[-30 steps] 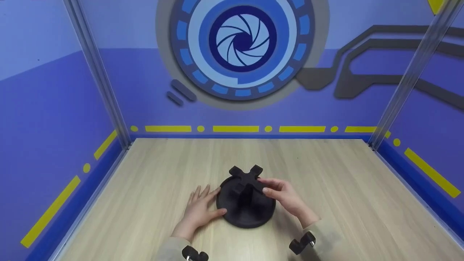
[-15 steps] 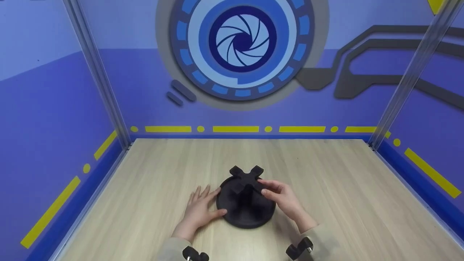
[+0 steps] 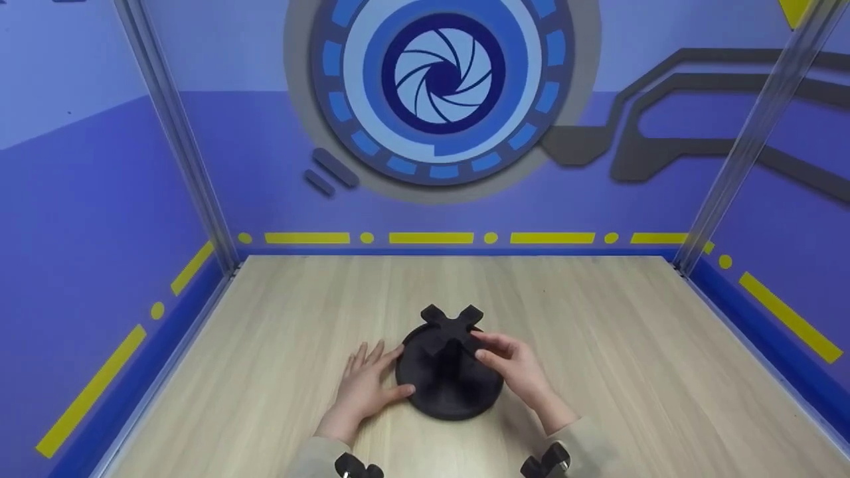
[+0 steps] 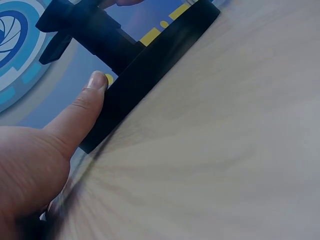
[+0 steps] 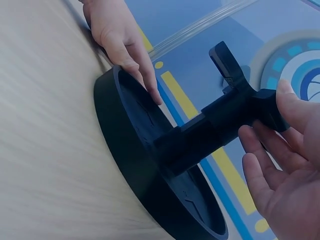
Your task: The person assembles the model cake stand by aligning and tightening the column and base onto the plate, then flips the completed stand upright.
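A black round dish-like base (image 3: 455, 403) with a raised rim lies flat on the table. From its middle rises a black stepped post (image 5: 200, 134), topped by a black cross-shaped knob (image 3: 451, 326) with flared arms. My left hand (image 3: 362, 393) rests at the base's left side, fingers spread and fairly straight, the thumb and index finger touching the rim. On the other side my right hand (image 3: 521, 373) pinches one arm of the knob between thumb and fingers; in the right wrist view its lower fingers hang loosely beneath. The knob's near arms are hard to make out in the head view.
The pale wooden table (image 3: 299, 299) is bounded by blue printed panels (image 3: 246, 166) at the back and sides. Metal posts (image 3: 192, 146) stand at the back corners. Each sleeve carries a black wrist mount (image 3: 548, 461).
My right hand has shifted slightly left and towards me while holding the knob's arm. The left hand and the base stay in place.
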`<state>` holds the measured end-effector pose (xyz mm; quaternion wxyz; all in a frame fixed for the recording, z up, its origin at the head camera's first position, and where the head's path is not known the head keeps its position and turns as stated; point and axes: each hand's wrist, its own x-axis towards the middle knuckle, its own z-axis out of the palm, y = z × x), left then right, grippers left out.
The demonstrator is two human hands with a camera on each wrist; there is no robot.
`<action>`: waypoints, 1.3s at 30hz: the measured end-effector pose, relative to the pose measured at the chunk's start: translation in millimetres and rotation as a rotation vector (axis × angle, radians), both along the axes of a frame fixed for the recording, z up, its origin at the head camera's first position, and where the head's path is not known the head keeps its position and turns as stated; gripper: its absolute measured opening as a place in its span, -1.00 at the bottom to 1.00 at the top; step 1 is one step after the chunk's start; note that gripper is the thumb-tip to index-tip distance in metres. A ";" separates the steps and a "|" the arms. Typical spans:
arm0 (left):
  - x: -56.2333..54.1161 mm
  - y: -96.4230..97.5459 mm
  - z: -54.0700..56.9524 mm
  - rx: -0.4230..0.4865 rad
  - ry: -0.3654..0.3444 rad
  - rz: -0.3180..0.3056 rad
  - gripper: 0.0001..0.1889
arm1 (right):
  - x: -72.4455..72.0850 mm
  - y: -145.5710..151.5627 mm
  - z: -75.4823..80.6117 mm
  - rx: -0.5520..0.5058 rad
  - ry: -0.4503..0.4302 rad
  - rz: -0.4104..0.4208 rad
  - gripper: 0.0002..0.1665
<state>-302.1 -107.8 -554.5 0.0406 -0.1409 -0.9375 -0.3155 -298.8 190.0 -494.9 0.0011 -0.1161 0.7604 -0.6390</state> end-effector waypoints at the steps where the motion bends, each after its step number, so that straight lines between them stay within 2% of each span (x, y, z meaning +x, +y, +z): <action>1: 0.2 0.2 0.3 0.000 0.002 0.000 -0.08 | 0.5 -0.4 0.0 -0.004 -0.003 -0.004 -0.50; 9: 1.9 0.6 2.3 0.023 -0.017 -0.011 -0.08 | 2.3 -1.7 -1.6 -0.046 -0.014 -0.010 -0.49; 15: 2.3 0.3 0.4 0.020 -0.009 -0.010 -0.09 | 1.9 -0.7 -2.0 -0.020 0.004 -0.008 -0.50; 21: 2.0 -1.3 3.0 0.014 -0.014 -0.012 -0.08 | 0.8 4.4 1.8 0.053 0.036 0.045 -0.50; 27: 0.3 -2.3 3.8 0.012 -0.020 -0.020 -0.07 | -7.2 27.0 5.7 0.170 0.088 0.116 -0.44; 30: 0.3 -2.6 3.8 0.012 -0.022 -0.018 -0.07 | -10.2 39.7 4.7 0.281 0.120 0.109 -0.32; 34: 0.5 -2.6 3.4 0.016 -0.029 -0.014 -0.07 | -12.0 52.0 -1.2 0.410 0.108 0.116 -0.01; 39: 0.8 -1.8 3.5 0.021 -0.041 -0.011 -0.07 | -12.2 58.3 -12.1 0.518 0.106 0.150 0.24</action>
